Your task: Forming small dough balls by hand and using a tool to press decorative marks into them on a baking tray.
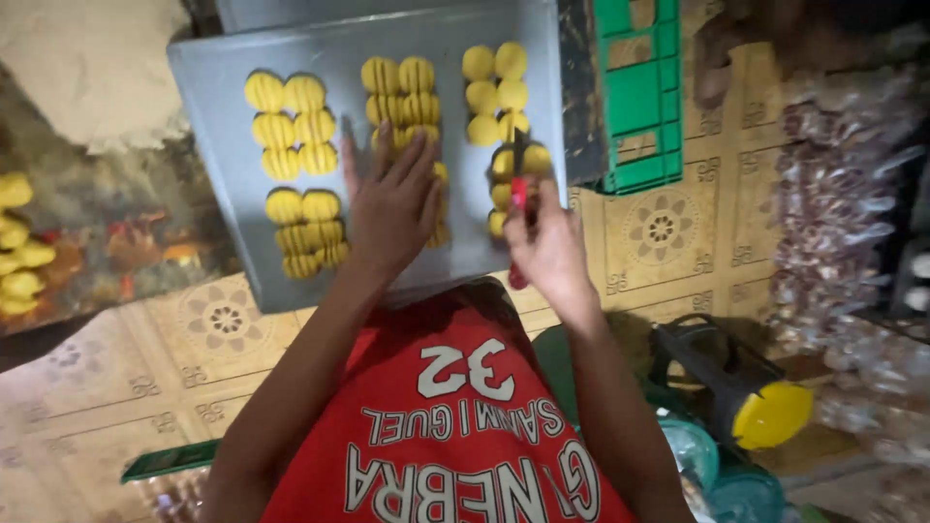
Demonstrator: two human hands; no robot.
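Observation:
A grey metal baking tray [218,73] lies on the floor in front of me, with several round yellow dough pieces [291,126] set on it in paired columns. My left hand [392,203] rests flat with spread fingers on the tray's middle column of dough. My right hand [547,242] grips a red-handled tool [519,194] whose dark tip points at the right column of dough [496,92].
A green plastic crate [639,92] lies right of the tray. More yellow dough pieces [17,242] sit at the far left. A black and yellow container [746,387] and clear plastic bags [838,203] are at the right. Patterned floor lies around.

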